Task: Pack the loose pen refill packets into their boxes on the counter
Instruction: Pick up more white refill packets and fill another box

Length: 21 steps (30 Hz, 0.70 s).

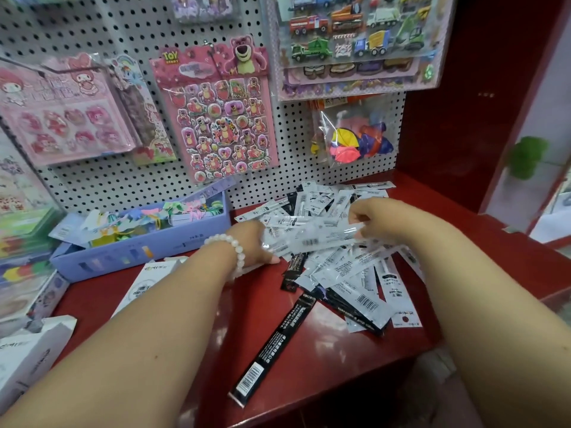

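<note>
A heap of loose pen refill packets (340,273), white and black, covers the right half of the red counter (333,344). One long black packet (275,344) lies apart toward the front edge. My left hand (251,242), with a white bead bracelet on its wrist, and my right hand (375,219) hold a blurred bunch of white packets (312,237) between them, just above the heap. A white refill box (145,281) lies flat under my left forearm. Another white box (29,356) sits open at the front left.
A purple open box (173,242) of colourful items stands at the back left against the pegboard (293,143). Sticker sheets and a bag of balloons (358,140) hang above. A red cabinet wall (457,118) closes the right side. The counter edge runs along the front.
</note>
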### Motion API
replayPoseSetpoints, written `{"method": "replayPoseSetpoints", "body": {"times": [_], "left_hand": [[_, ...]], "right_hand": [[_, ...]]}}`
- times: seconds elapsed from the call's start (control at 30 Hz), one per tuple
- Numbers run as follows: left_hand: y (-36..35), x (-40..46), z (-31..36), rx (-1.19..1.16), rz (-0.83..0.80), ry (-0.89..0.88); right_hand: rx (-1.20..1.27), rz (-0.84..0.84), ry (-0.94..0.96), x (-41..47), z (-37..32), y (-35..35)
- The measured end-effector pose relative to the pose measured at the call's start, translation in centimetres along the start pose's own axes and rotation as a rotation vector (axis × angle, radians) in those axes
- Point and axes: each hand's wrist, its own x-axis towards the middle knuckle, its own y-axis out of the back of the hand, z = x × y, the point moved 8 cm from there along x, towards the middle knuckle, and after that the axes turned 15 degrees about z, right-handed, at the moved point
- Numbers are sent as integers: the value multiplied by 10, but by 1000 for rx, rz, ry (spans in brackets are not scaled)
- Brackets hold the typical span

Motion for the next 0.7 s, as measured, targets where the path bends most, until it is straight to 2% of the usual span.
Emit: {"method": "replayPoseSetpoints", "body": {"times": [0.2,0.33,0.53,0.6,0.7], "left_hand": [[15,-4,-25,-251,74,209],[18,-10,-44,-514,140,419],[8,-23,-45,-980,106,625],[4,-25,-49,-1018,131,680],[-2,-33,-53,-1088,134,760]], "right_hand": [[-38,-310,-10,-20,6,-30],[-201,-197,90,-10,4,-32],[34,-84,76,-5,-7,-20],[79,-143,74,-7,-20,-31],[-7,-215,113,-5,-31,-51]]}}
